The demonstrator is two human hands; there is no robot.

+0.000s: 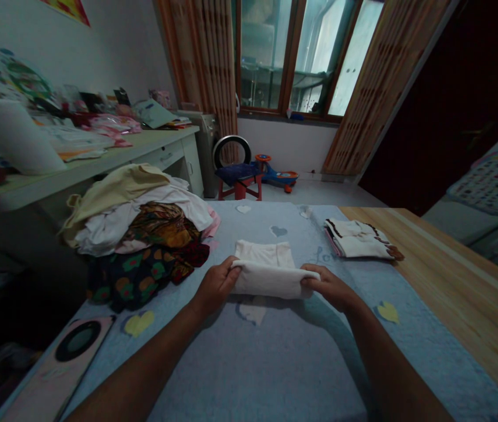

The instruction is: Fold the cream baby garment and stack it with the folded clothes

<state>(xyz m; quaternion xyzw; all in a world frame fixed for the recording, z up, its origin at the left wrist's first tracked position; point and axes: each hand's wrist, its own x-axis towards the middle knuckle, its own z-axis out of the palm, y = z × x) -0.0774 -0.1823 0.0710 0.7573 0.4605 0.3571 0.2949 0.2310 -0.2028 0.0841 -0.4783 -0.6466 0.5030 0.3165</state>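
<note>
A white garment [270, 280], partly folded over, lies in front of me on the blue cloth [253, 363]. Its far part is flat, while the near folded edge is raised a little between my hands. My left hand [219, 284] pinches the left end of the fold between thumb and fingers. At the right end, my right hand [327, 286] grips the same fold. I cannot tell what kind of garment it is.
A heap of loose clothes [143, 228] sits at the left. Folded clothes [361, 240] lie at the right, near bare wood [468, 287]. A pink object with a dark ring [61, 369] rests at the near left. A cluttered desk [143, 149] stands behind the heap.
</note>
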